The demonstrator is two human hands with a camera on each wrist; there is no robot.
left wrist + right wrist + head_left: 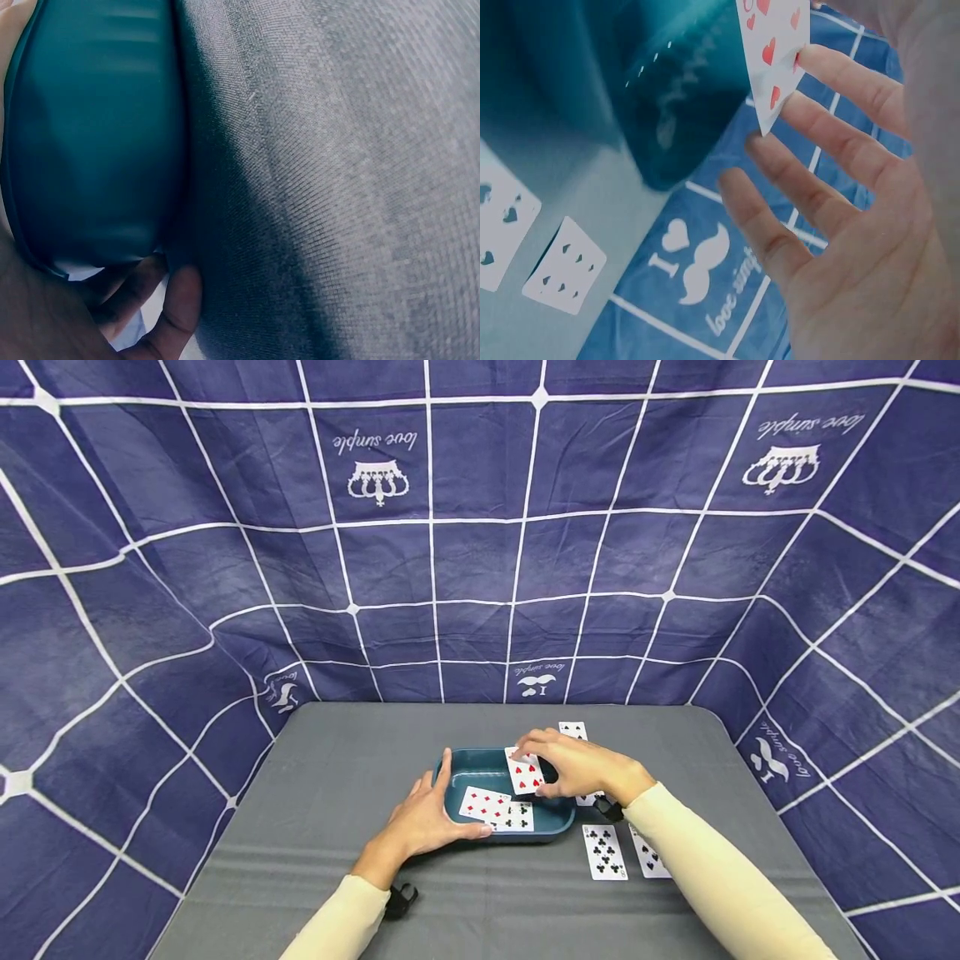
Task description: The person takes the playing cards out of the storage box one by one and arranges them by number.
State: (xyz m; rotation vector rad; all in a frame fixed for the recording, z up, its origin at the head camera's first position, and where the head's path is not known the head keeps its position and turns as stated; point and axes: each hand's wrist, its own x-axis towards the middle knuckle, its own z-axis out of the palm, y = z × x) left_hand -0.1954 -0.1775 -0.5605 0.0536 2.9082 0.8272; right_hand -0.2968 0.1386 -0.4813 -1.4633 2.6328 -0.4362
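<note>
A teal tray [555, 833] stands on the grey table. My left hand [423, 818] holds its left end, thumb along the near rim and index finger toward the far corner; the left wrist view shows curled fingers at the tray wall [97, 135]. My right hand [588, 766] grips a hearts playing card [525, 774] by its edges, face up above the tray's right part. The same hearts card [776, 60] hangs tilted at the fingertips in the right wrist view. Inside the tray, a diamonds card [483, 804] partly covers a clubs card [521, 816].
Right of the tray lie a clubs card [603, 852] and a spades card [649, 857], the latter partly behind my right sleeve. Farther back, another card [572, 729] shows beyond my right hand. A blue gridded cloth [480, 560] walls the back and sides of the table.
</note>
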